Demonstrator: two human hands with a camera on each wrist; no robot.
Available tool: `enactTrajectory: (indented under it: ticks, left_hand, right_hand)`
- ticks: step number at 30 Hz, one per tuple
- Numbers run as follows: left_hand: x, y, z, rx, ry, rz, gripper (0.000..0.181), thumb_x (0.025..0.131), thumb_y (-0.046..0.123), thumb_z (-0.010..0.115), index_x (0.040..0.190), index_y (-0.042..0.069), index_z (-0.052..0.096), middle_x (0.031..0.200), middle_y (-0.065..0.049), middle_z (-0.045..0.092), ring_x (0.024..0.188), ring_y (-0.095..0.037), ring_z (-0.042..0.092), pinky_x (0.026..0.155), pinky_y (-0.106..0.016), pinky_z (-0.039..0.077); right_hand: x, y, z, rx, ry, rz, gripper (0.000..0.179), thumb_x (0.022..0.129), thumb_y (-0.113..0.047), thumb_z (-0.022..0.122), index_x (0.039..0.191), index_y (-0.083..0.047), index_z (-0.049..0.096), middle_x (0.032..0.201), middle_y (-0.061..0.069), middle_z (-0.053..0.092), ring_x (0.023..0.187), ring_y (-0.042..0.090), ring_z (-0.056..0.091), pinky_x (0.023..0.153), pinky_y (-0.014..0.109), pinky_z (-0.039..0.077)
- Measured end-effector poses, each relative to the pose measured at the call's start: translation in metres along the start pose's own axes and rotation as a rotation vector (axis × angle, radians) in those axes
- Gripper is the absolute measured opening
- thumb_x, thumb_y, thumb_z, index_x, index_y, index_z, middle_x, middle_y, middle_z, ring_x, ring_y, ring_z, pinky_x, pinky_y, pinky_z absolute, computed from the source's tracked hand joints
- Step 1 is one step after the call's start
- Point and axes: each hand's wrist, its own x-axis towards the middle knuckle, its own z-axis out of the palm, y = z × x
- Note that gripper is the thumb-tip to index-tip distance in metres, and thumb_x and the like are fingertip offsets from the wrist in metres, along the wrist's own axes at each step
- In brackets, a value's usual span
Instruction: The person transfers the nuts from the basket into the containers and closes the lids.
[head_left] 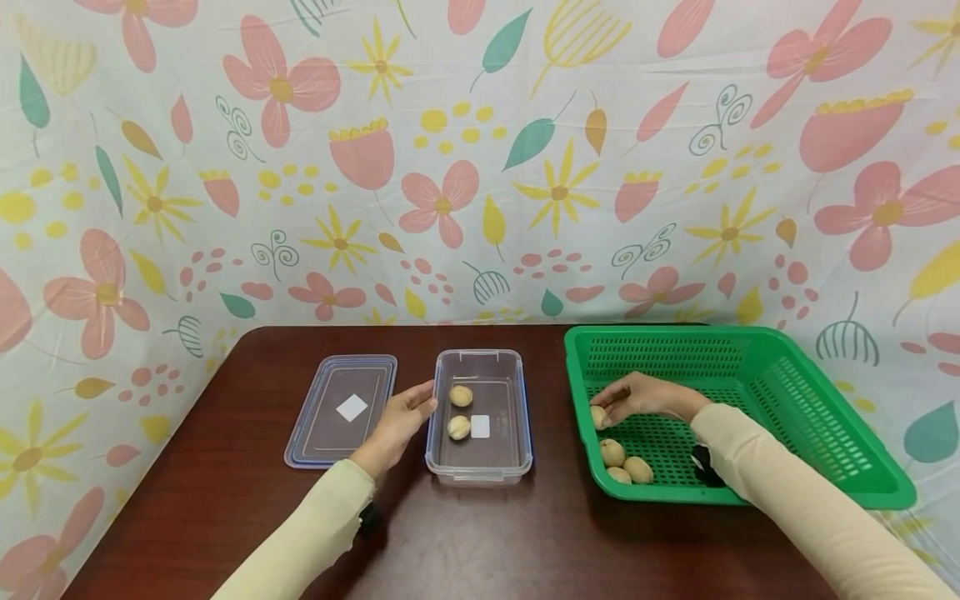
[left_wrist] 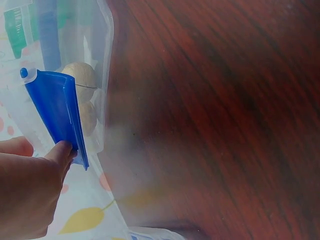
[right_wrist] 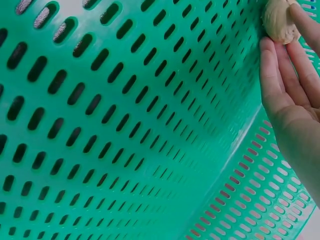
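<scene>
My right hand [head_left: 648, 396] pinches a tan walnut [right_wrist: 279, 22] between thumb and fingers at the left wall of the green basket [head_left: 795, 496]. Below that hand, several more walnuts [head_left: 638, 470] sit in the basket's front left corner. My left hand [head_left: 399, 425] rests at the left side of a clear plastic container [head_left: 480, 475], its fingertips touching the blue latch flap [left_wrist: 55, 102] there. Inside the container lie two walnuts, a far one [head_left: 461, 396] and a nearer one [head_left: 458, 427], along its left side.
A clear lid [head_left: 322, 437] with a blue rim and a white label lies flat left of the container. Everything stands on a dark reddish-brown wooden table [head_left: 480, 550]. Behind it hangs a flower-patterned cloth [head_left: 480, 275].
</scene>
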Motion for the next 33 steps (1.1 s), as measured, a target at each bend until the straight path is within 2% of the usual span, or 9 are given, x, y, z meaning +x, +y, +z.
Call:
enactTrajectory:
  ticks: [15, 21, 26, 33]
  left_hand:
    - [0.0, 0.0, -0.001, 0.01, -0.001, 0.0, 0.045, 0.097, 0.001, 0.052, 0.14, -0.006, 0.043, 0.141, -0.024, 0.046, 0.131, -0.037, 0.043, 0.111, -0.048, 0.032]
    - [-0.001, 0.0, -0.001, 0.027, -0.005, -0.002, 0.044, 0.098, 0.003, 0.052, 0.14, -0.006, 0.044, 0.141, -0.025, 0.046, 0.131, -0.037, 0.043, 0.111, -0.05, 0.032]
    - [-0.001, 0.001, -0.001, 0.025, -0.013, -0.005, 0.044, 0.097, 0.003, 0.052, 0.14, -0.006, 0.044, 0.141, -0.025, 0.046, 0.131, -0.037, 0.043, 0.11, -0.05, 0.033]
    - [-0.001, 0.002, 0.0, 0.007, -0.008, 0.011, 0.044, 0.097, 0.001, 0.052, 0.139, -0.007, 0.044, 0.14, -0.026, 0.047, 0.131, -0.037, 0.043, 0.109, -0.049, 0.034]
  right_hand:
    - [0.0, -0.007, -0.003, -0.004, 0.006, -0.034, 0.05, 0.084, -0.015, 0.075, 0.126, 0.005, 0.059, 0.121, 0.017, 0.063, 0.107, 0.027, 0.061, 0.093, 0.048, 0.051]
    - [-0.007, -0.007, -0.011, -0.011, 0.03, -0.048, 0.052, 0.086, -0.02, 0.073, 0.13, 0.004, 0.057, 0.126, 0.017, 0.061, 0.11, 0.027, 0.061, 0.097, 0.053, 0.046]
    - [-0.012, -0.01, -0.015, 0.007, 0.058, -0.052, 0.053, 0.087, -0.021, 0.072, 0.132, 0.003, 0.056, 0.128, 0.017, 0.06, 0.111, 0.027, 0.06, 0.098, 0.051, 0.046]
    - [-0.019, -0.025, -0.017, 0.028, 0.125, -0.024, 0.055, 0.089, -0.028, 0.07, 0.135, -0.003, 0.054, 0.133, 0.014, 0.057, 0.121, 0.031, 0.054, 0.102, 0.055, 0.041]
